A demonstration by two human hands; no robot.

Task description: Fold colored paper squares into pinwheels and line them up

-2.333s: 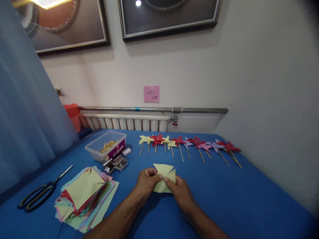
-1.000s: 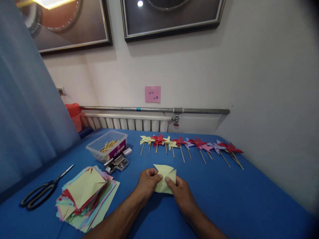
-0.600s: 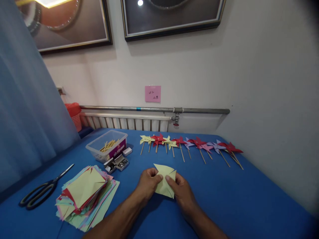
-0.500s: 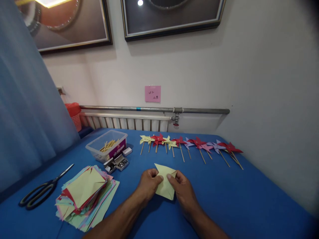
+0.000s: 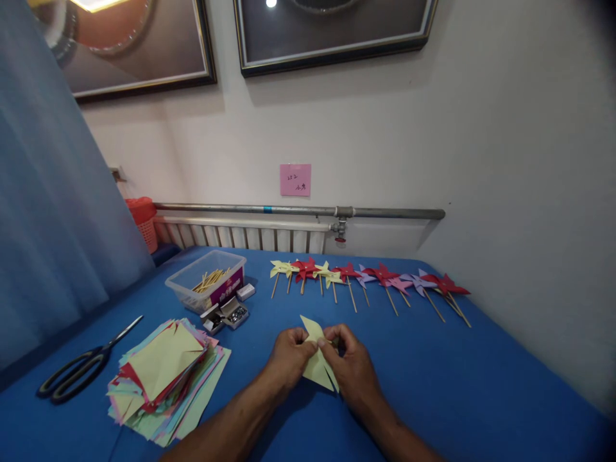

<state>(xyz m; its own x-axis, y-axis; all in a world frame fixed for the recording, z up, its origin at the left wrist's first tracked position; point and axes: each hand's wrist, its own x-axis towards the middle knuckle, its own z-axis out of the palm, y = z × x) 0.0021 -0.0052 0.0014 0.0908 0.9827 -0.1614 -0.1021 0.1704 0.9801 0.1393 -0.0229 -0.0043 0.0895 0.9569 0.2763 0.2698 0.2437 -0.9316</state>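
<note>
Yellow paper is pinched closed in both grips, left hand and right hand, above the blue table.

I see matt pale-yellow paper pinched between my left hand and right hand. The table cover looks like smooth matt blue cloth. Lower left, the stack of sheets is matt coloured paper, beside scissors with dark plastic handles and metal blades. The tub is clear plastic holding wooden sticks.
</note>
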